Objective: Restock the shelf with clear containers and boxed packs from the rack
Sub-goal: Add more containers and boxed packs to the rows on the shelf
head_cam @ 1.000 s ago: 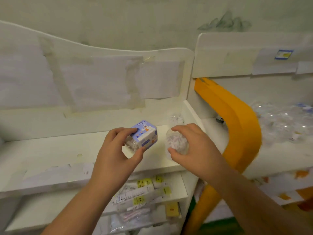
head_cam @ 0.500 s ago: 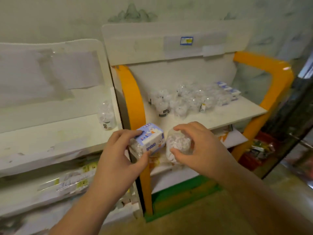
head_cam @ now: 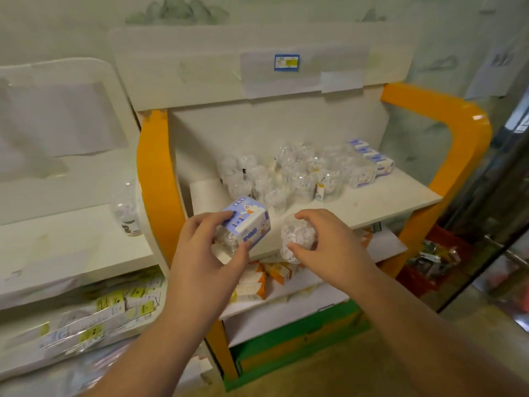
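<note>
My left hand (head_cam: 211, 253) grips a blue-and-white boxed pack (head_cam: 249, 222) in front of the orange-framed shelf (head_cam: 386, 196). My right hand (head_cam: 329, 242) holds a clear container (head_cam: 294, 233) filled with white pieces, just right of the box. Both hover at the shelf's front edge. On the shelf board stand several clear containers (head_cam: 294, 173) and a row of blue boxed packs (head_cam: 372, 159) at the back right. One clear container (head_cam: 126, 207) stands alone on the white rack (head_cam: 57, 242) to the left.
The orange frame post (head_cam: 157, 173) separates rack and shelf. Orange-and-white cartons (head_cam: 257, 279) lie on the lower shelf board. Yellow-labelled packs (head_cam: 114, 305) fill the rack's lower level. A red crate (head_cam: 429, 262) and a glass door are at the right.
The view has swung right from the white rack to the orange-framed shelf. Both hands keep their box and container and now sit nearer the shelf's front edge.
</note>
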The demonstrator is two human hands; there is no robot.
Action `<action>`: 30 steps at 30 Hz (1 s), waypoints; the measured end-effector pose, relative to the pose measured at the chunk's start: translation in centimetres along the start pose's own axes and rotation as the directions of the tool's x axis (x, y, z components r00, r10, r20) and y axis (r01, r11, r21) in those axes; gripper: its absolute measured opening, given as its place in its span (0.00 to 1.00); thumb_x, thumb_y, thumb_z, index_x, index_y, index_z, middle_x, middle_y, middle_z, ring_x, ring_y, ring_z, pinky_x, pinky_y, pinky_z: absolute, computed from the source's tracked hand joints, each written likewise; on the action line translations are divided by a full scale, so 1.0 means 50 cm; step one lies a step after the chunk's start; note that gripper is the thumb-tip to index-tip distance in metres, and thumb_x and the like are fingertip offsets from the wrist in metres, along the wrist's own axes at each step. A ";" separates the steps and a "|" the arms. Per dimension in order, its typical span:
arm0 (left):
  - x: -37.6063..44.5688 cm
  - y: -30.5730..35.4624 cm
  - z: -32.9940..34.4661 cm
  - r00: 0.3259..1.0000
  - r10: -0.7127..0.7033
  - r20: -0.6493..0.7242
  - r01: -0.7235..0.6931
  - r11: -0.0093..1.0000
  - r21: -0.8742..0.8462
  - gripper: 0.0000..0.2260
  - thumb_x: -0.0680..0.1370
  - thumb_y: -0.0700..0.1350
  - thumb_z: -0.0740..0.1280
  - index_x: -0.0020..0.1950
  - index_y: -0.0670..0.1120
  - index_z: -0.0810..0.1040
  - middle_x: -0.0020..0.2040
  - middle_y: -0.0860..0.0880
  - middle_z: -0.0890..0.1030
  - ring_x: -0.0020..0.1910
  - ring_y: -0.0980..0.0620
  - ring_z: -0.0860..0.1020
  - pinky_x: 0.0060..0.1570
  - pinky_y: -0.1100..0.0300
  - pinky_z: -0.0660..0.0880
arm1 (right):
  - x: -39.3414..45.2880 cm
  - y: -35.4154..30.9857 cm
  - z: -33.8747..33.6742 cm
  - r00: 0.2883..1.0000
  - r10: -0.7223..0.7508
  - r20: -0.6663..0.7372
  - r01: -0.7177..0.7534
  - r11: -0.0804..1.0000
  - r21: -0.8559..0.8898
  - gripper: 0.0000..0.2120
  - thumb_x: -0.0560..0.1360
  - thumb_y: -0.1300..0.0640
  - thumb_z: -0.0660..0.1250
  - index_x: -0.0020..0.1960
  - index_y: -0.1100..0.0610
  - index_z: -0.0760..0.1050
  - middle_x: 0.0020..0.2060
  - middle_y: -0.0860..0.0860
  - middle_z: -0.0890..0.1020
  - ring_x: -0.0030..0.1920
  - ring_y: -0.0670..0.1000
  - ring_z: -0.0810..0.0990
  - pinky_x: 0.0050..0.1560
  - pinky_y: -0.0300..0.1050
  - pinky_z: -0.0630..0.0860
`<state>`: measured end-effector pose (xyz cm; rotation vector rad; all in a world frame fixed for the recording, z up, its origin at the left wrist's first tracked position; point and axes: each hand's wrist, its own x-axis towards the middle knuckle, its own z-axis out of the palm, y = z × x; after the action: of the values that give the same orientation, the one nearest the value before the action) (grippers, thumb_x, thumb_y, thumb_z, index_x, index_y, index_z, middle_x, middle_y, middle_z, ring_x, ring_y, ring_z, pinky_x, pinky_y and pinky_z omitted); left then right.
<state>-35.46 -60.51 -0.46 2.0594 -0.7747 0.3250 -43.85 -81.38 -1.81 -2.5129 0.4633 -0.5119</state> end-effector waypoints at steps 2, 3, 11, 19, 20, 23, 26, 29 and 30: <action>0.031 -0.001 0.016 1.000 -0.008 -0.024 0.007 1.000 -0.010 0.22 0.72 0.53 0.72 0.62 0.64 0.69 0.57 0.62 0.68 0.58 0.68 0.68 0.48 0.74 0.68 | 0.046 0.008 0.023 0.999 -0.039 0.026 0.039 0.999 -0.002 0.26 0.72 0.46 0.71 0.68 0.44 0.69 0.62 0.41 0.72 0.61 0.43 0.73 0.57 0.37 0.70; 0.046 -0.002 0.023 0.999 -0.015 -0.030 0.014 1.000 -0.022 0.22 0.72 0.53 0.72 0.62 0.65 0.69 0.58 0.62 0.68 0.58 0.68 0.69 0.48 0.73 0.69 | 0.070 0.009 0.034 0.997 -0.060 0.039 0.060 0.998 0.001 0.26 0.72 0.47 0.71 0.68 0.45 0.69 0.62 0.41 0.72 0.61 0.43 0.73 0.57 0.36 0.69; 0.145 -0.019 0.055 0.996 0.007 -0.084 -0.012 0.998 -0.059 0.22 0.71 0.48 0.74 0.63 0.57 0.73 0.58 0.58 0.71 0.59 0.58 0.73 0.55 0.57 0.76 | 0.225 -0.012 0.145 0.964 -0.222 0.144 0.235 0.969 -0.082 0.28 0.71 0.44 0.66 0.69 0.48 0.69 0.60 0.50 0.72 0.56 0.52 0.76 0.54 0.47 0.77; 0.189 -0.021 0.065 0.990 -0.010 -0.144 0.012 1.000 0.011 0.23 0.70 0.44 0.75 0.62 0.54 0.74 0.57 0.54 0.74 0.57 0.66 0.72 0.53 0.76 0.66 | 0.261 -0.007 0.159 0.941 -0.308 0.142 0.315 0.949 -0.029 0.30 0.71 0.47 0.69 0.71 0.50 0.68 0.61 0.53 0.73 0.60 0.57 0.74 0.56 0.51 0.77; 0.192 -0.017 0.069 0.988 -0.016 -0.153 0.019 1.000 0.019 0.23 0.70 0.44 0.75 0.62 0.54 0.74 0.57 0.53 0.74 0.57 0.67 0.71 0.52 0.77 0.65 | 0.258 -0.005 0.148 0.935 -0.326 0.140 0.328 0.945 0.005 0.30 0.70 0.47 0.70 0.70 0.50 0.68 0.61 0.52 0.72 0.61 0.56 0.73 0.57 0.51 0.76; 0.202 -0.003 0.090 0.987 -0.029 -0.157 0.041 0.997 0.072 0.23 0.71 0.46 0.75 0.62 0.58 0.72 0.57 0.55 0.73 0.56 0.70 0.70 0.51 0.80 0.64 | 0.254 0.017 0.110 0.924 -0.367 0.102 0.359 0.929 0.089 0.26 0.70 0.47 0.71 0.67 0.48 0.71 0.59 0.46 0.72 0.61 0.51 0.74 0.59 0.48 0.75; 0.219 0.016 0.125 0.986 -0.048 -0.161 0.063 0.994 0.092 0.22 0.71 0.48 0.74 0.63 0.58 0.72 0.58 0.55 0.73 0.56 0.65 0.72 0.52 0.77 0.67 | 0.254 0.060 0.056 0.928 -0.370 0.045 0.352 0.911 0.216 0.22 0.69 0.48 0.72 0.62 0.47 0.73 0.56 0.43 0.74 0.56 0.46 0.76 0.57 0.45 0.76; 0.245 0.046 0.179 0.986 -0.060 -0.159 0.073 0.994 0.082 0.22 0.71 0.49 0.74 0.63 0.57 0.74 0.57 0.55 0.72 0.55 0.58 0.75 0.54 0.68 0.72 | 0.269 0.127 -0.011 0.937 -0.350 -0.005 0.340 0.906 0.251 0.20 0.70 0.48 0.71 0.61 0.50 0.75 0.55 0.44 0.76 0.54 0.44 0.76 0.55 0.45 0.76; 0.255 0.058 0.201 0.986 -0.057 -0.154 0.069 0.995 0.076 0.22 0.71 0.48 0.74 0.63 0.57 0.74 0.57 0.54 0.72 0.54 0.58 0.76 0.54 0.69 0.72 | 0.275 0.156 -0.035 0.939 -0.343 -0.015 0.336 0.909 0.247 0.20 0.71 0.48 0.71 0.61 0.50 0.76 0.54 0.44 0.76 0.54 0.44 0.77 0.55 0.45 0.76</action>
<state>-28.06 -75.05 1.98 2.1025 -0.6115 0.4789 -34.37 -94.13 -1.16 -2.3602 -0.0547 -0.6213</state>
